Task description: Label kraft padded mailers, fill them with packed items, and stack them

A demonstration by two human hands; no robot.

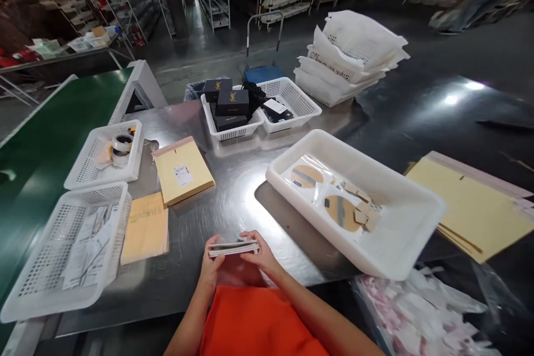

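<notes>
Both hands hold a thin stack of white cards or papers [233,248] just above the steel table's near edge. My left hand [211,258] grips its left end, thumb below and fingers above. Around the right end my right hand [259,253] is closed in the same way. Left of the hands lies a yellow envelope bundle [144,225], and beyond it a stack of yellow envelopes [186,169] with a white label on top. To the right stands a deep white tub [400,200] holding round tan pieces and small scraps.
White baskets [119,200] with papers and tape rolls line the left side. Black boxes [232,103] sit in a basket at the back, beside stacked white baskets [354,58]. More yellow envelopes [475,200] lie right. A green conveyor [70,117] runs along the left.
</notes>
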